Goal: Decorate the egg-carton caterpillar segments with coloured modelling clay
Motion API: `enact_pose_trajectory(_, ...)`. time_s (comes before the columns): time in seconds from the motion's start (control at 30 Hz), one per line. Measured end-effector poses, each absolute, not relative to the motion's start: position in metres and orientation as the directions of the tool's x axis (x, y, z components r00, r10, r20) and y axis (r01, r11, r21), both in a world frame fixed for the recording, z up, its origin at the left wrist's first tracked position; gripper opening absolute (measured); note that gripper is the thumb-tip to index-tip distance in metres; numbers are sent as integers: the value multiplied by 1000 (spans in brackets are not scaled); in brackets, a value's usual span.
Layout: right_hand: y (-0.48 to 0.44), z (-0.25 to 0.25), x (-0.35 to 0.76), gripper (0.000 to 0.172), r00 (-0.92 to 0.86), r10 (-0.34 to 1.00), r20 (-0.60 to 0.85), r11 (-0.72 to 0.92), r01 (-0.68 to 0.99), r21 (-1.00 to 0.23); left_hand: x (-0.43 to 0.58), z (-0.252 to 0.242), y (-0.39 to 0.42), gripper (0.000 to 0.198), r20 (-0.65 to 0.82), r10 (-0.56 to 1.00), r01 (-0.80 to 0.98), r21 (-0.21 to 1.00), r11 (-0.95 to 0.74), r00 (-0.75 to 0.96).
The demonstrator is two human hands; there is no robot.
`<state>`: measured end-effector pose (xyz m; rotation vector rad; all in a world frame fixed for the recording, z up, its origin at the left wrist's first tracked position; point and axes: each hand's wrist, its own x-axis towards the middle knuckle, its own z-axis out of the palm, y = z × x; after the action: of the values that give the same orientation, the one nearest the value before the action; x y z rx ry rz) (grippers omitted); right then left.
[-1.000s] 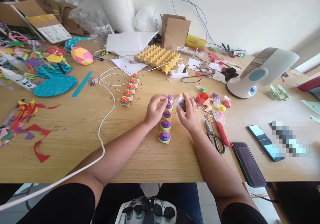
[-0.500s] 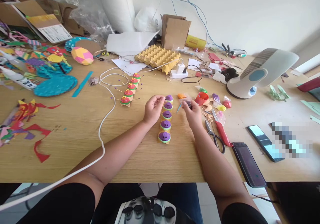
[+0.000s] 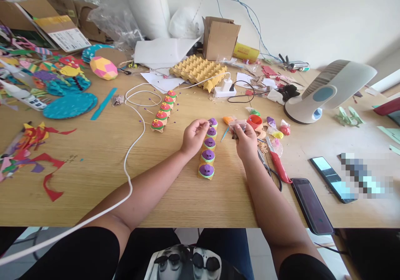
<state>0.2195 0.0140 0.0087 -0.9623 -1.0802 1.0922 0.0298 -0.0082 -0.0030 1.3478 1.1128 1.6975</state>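
Observation:
A strip of egg-carton cups (image 3: 206, 171) topped with purple clay lies lengthwise before me, with small dark marks like faces on the mounds. My left hand (image 3: 194, 137) is at its far end, thumb and fingers pinched on a small dark bit (image 3: 210, 123) beside the farthest purple mound. Whether that bit touches the mound I cannot tell. To the right of the strip, my right hand (image 3: 246, 140) grips a small clear plastic bag (image 3: 237, 123) with something dark in it. A blue stick (image 3: 225, 134) and an orange clay packet (image 3: 229, 119) lie between the hands.
Scissors (image 3: 270, 171), a red-handled knife (image 3: 279, 167) and a phone (image 3: 312, 205) lie right of my right arm. A red-and-green carton strip (image 3: 163, 111) lies left. A white cable (image 3: 126, 159) crosses my left arm. An egg tray (image 3: 198, 71) and a lamp-like device (image 3: 321, 92) stand farther back.
My right hand has moved slightly right and turned, so more of the clear bag shows. My left hand stays pinched at the strip's far end.

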Motion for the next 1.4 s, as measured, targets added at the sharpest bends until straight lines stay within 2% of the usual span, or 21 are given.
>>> enact_pose_trajectory(0.1,10,8,215,30,17,986,166,165,-247,-955,32,1,-11,36,370,911,-43,923,-383,-182)
enact_pose_trajectory(0.33,-2,12,208,19,-72,965,253,240,-158,-958,36,5,-14,40,296,952,-184,934,-305,-74)
enact_pose_trajectory(0.53,-4,14,206,24,-60,971,230,222,-107,-969,34,-1,-8,35,280,953,-254,920,-300,-113)
enact_pose_trajectory(0.73,1,8,211,25,-21,978,208,202,-166,-965,30,-1,-1,31,175,955,-328,911,-250,-240)
enact_pose_trajectory(0.97,4,7,212,28,41,979,201,205,-187,-961,27,-4,7,39,71,969,-450,876,-175,-238)
enact_pose_trajectory(1.17,4,6,208,35,77,984,160,170,-153,-973,22,-7,12,49,28,960,-419,896,-147,-277)
enact_pose_trajectory(1.4,2,7,209,30,34,982,186,189,-157,-969,28,-4,5,43,38,971,-416,899,-136,-236)
